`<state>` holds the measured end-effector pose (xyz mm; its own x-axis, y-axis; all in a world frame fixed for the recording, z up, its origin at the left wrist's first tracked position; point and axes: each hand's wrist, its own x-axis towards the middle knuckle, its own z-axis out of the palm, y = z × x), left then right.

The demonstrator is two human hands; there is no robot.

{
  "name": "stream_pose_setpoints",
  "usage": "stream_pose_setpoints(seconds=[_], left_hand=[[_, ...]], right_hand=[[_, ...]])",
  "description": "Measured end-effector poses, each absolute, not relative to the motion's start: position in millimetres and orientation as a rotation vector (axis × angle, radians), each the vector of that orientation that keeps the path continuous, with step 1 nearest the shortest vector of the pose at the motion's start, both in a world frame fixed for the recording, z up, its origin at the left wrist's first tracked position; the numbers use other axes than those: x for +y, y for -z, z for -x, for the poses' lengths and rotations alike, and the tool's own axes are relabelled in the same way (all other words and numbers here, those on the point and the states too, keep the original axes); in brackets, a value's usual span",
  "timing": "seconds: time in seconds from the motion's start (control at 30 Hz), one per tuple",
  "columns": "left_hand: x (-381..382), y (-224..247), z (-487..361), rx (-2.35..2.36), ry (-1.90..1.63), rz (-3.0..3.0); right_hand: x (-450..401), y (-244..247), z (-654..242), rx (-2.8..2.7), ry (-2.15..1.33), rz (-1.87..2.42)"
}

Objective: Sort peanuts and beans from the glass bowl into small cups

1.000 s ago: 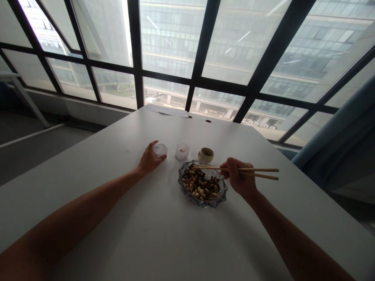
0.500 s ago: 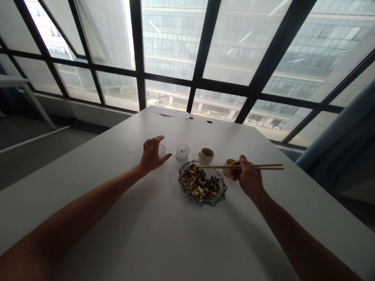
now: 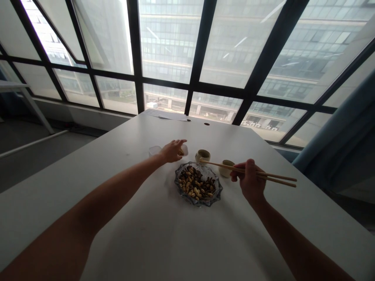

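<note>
My left hand [image 3: 172, 151] reaches over the table, its thumb and fingers around a small clear plastic cup [image 3: 184, 149] with a few light bits inside. The hand hides part of this cup. A second clear plastic cup [image 3: 154, 150] stands to its left, partly behind my forearm. In my right hand [image 3: 250, 179] is a pair of wooden chopsticks [image 3: 275, 176], pointing left. Their tips are by a small beige teacup [image 3: 203, 155]; another beige teacup [image 3: 226, 168] stands just beyond my right fingers. Below them sits a scalloped glass bowl [image 3: 215, 201] of peanuts and dark seeds [image 3: 196, 185].
Everything stands on a white table [image 3: 164, 234]. White papers [image 3: 166, 115] lie at its far end, close to tall black-framed windows [image 3: 191, 84]. A blue curtain [image 3: 336, 136] hangs at the right. Another white table [image 3: 14, 86] stands at the far left.
My left hand has moved right, from the left plastic cup to the one with bits in it. The chopsticks' rear ends have dropped, and their tips now point toward the left teacup.
</note>
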<state>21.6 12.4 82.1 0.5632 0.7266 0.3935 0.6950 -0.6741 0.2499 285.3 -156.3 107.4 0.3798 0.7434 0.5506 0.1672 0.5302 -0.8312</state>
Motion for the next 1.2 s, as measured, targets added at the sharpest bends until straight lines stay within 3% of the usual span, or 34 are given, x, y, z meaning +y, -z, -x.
stream_pose_setpoints(seconds=[0.4,0.63,1.2], left_hand=[[2,-78,-12,1.005,-0.954,-2.733],[-2,-85,-14,1.203,-0.780,-2.692],[-7,-96,-20,1.481,-0.442,-2.657]], right_hand=[[-103,-105,-239,-1.475,-0.512,1.046],[-113,-108,-254,-1.362,-0.464,1.062],[-139,-108,-272,-1.960,-0.325,0.986]])
